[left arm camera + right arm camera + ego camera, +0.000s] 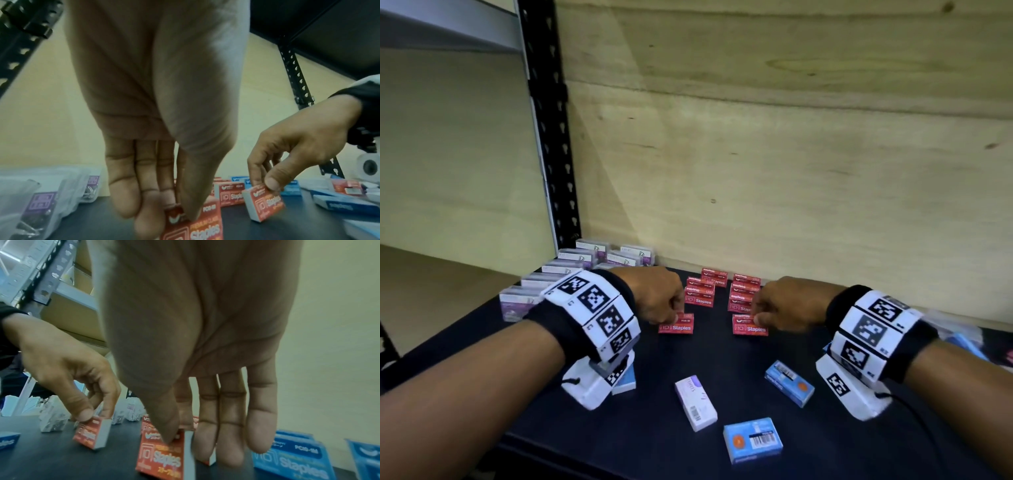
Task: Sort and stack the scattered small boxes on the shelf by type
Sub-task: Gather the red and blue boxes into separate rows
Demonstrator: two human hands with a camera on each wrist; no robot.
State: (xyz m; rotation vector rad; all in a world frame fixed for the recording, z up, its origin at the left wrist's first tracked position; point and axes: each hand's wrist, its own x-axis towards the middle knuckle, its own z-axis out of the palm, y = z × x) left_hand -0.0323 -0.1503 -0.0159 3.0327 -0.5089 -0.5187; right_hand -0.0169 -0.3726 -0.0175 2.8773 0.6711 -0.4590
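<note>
Pale plywood backs a dark shelf board (640, 442), with a black perforated upright (553, 137) rising at the far left. On the board, the left hand (654, 296) pinches the top edge of one red Staples box (677, 324) between thumb and fingers, and the right hand (786, 305) pinches a second red Staples box (750, 326) the same way. Both boxes stand on edge, label facing near, at the near end of two rows of red staple boxes (717, 291) that run toward the far wall.

The step in hand looks like adding these two to the red rows. To do it well, each box should be kept upright and square to its row, slid back until its face touches the box behind, and let go only once it stands on its own. A light pinch at the top is enough for such small cartons, but a twist on release could topple the neighbours. In the left wrist view the right hand's box looks tilted, so it likely needs levelling first.

Still loose on the near board are two blue staple boxes (753, 440) (789, 383) and a white and purple box (695, 402), lying flat and well apart. Another blue box sits partly hidden under the left wrist. Clear packs with purple labels (571, 265) are grouped at the far left, and more blue boxes show at the right edge.
</note>
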